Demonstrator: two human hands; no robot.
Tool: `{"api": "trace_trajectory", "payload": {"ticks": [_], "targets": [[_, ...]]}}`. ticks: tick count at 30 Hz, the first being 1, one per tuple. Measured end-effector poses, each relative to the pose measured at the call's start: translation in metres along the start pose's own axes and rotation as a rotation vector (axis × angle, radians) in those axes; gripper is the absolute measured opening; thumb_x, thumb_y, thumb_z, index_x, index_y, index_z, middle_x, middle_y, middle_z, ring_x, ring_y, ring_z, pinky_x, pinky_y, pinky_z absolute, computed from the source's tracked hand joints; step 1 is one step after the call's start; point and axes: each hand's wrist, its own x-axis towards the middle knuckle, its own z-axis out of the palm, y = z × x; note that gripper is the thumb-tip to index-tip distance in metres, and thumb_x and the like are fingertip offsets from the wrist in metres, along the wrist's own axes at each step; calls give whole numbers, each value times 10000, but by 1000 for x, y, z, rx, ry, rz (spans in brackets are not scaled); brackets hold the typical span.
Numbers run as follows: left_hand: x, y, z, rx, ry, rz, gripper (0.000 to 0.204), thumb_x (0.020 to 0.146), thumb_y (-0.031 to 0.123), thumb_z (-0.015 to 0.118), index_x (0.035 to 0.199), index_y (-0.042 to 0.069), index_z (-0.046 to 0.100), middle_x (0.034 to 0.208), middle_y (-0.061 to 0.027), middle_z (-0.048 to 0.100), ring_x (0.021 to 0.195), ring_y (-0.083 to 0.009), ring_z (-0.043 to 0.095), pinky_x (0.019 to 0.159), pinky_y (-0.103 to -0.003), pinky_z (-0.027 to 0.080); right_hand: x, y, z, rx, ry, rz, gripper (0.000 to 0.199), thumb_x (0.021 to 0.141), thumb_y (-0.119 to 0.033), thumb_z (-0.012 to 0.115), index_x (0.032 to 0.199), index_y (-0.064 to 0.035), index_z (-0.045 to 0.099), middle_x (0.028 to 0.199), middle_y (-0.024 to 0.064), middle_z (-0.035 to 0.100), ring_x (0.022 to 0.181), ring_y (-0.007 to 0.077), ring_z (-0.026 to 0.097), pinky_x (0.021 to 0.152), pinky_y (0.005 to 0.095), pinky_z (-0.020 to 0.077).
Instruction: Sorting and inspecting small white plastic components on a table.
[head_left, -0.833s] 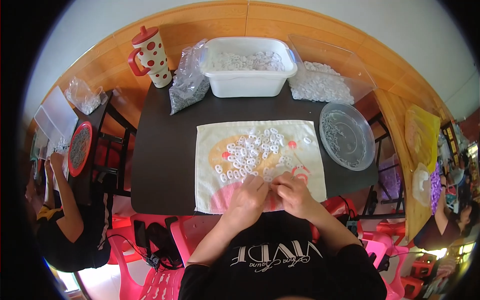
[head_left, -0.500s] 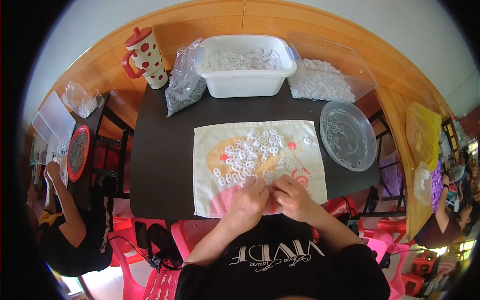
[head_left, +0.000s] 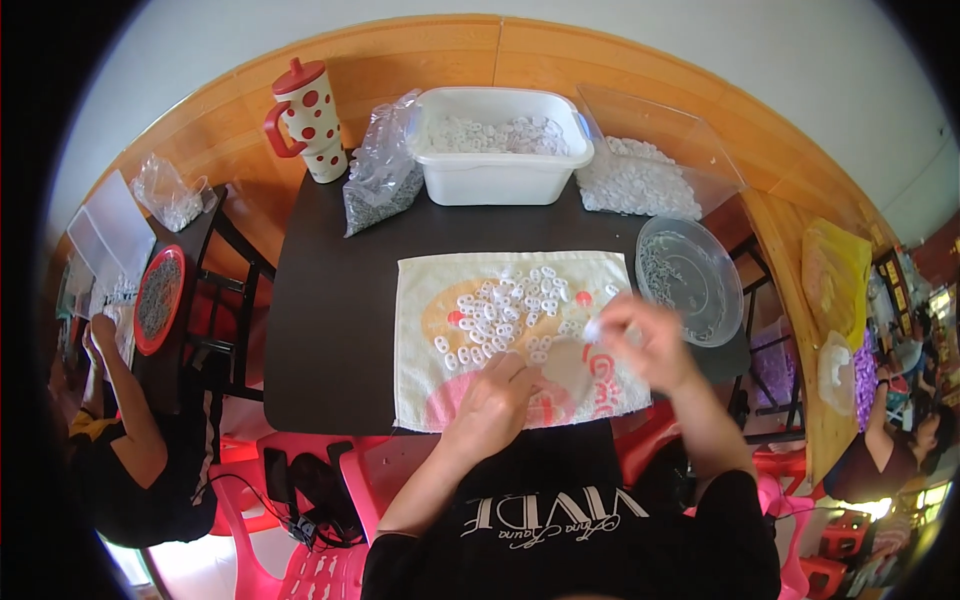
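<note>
Head view: at lower centre, left hand (head_left: 492,396) bunched over a towel (head_left: 410,335); cannot tell whether gripping anything. Right of centre, well apart, blurred right hand (head_left: 652,342) pinching a white piece (head_left: 592,330). Mid-frame, loose pieces (head_left: 508,312) scattered on the towel.

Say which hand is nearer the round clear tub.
Right. The right hand is by the near-left rim of the round clear tub; left hand is farther left, over the towel.
</note>
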Motion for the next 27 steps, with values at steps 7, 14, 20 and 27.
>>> {"api": "trace_trajectory", "payload": {"ticks": [7, 14, 20, 27], "targets": [[-10, 6, -2, 137, -30, 65, 225, 713, -59, 683, 934, -19, 670, 873, -151, 594, 824, -347, 583, 689, -398, 501, 109, 8, -95, -449, 520, -98, 105, 928, -15, 634, 1015, 23, 680, 898, 36, 689, 822, 92, 607, 732, 245, 491], [-18, 8, -29, 265, 103, 69, 275, 698, -35, 707, 970, -30, 669, 959, -158, 605, 867, -345, 575, 741, -406, 510, 10, 39, 27, -458, -57, -179, 246, 799, 27, 679, 1042, -13, 680, 1054, 144, 624, 936, 284, 616, 804, 382, 510], [-13, -7, -24, 283, 130, -16, 237, 737, 7, 695, 956, -49, 623, 1071, -221, 548, 987, -405, 509, 868, -468, 452, 4, 61, 46, -657, -70, -174, 321, 772, 45, 675, 1087, -20, 667, 1175, 171, 576, 1081, 370, 563, 924, 430, 474], [-10, -12, -16, 331, 147, -40, 312, 748, -2, 726, 1042, -65, 644, 1140, -232, 543, 1042, -403, 517, 891, -448, 472, 22, 69, 37, -525, -53, -173, 198, 786, -6, 684, 983, -12, 698, 1178, 162, 586, 1094, 373, 553, 892, 441, 468]]}}
